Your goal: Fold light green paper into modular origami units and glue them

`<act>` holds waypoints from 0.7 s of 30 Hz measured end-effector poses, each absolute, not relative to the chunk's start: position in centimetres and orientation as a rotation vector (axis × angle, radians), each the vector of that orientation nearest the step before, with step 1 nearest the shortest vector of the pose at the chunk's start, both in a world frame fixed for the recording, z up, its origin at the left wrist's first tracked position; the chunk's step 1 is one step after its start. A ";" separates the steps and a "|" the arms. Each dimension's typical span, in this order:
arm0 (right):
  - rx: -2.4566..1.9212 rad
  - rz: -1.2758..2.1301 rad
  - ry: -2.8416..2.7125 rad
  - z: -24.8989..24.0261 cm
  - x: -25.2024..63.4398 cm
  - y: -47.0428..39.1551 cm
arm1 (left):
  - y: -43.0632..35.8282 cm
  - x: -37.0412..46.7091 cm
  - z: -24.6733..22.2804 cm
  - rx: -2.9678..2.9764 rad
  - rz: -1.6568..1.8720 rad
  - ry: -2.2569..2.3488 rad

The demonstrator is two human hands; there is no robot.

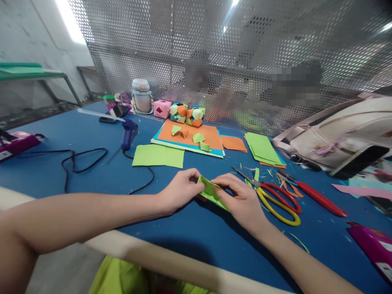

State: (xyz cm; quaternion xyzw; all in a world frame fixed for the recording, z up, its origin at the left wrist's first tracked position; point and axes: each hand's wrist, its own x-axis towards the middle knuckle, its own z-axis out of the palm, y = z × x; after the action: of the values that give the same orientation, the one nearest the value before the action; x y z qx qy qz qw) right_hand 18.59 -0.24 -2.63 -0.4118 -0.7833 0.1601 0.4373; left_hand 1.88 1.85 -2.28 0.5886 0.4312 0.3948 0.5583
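Figure: paper folding at a blue table (190, 232), seen from the head camera. The left hand (180, 191) and the right hand (241, 200) meet near the table's near edge, each in a closed grip on a folded piece of green paper (211, 191). The left hand pinches the piece's upper corner between thumb and fingers, while the right hand holds the opposite side with its fingers over the fold. The piece sits low, at or just above the table surface; whether it touches cannot be told. Holding it from both sides keeps the layers in register and lets a crease be pressed against a firm surface.

Just right of the right hand lie yellow-handled scissors (280, 206), blades pointing away toward the far edge, and beyond them a red-handled tool (320, 200), both among thin paper trimmings. That placement keeps cutting tools within reach of the right hand.

A flat green sheet (158, 156) lies just beyond the hands. Farther back an orange sheet stack (192, 136) carries small folded green pieces, and a green paper stack (263, 148) lies to its right. Near the far edge stand two multicoloured paper balls (187, 114) and a pink paper cube (161, 108).

A blue glue gun (128, 132) rests left of centre, its black cord looping across the table. A pale bag (339, 132) occupies the far right corner.

No brand, label or writing can be read.
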 end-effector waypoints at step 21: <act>-0.888 0.040 -2.194 -2.5 19.0 -0.7 | 1.7 1.7 -2.2 1.357 0.893 0.893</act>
State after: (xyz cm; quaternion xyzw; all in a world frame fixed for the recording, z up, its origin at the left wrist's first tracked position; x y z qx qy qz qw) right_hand 19.01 -0.74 -2.51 -0.3472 -0.8583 0.0156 0.3775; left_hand 1.65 1.70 -2.18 0.5855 0.3852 0.3854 0.6002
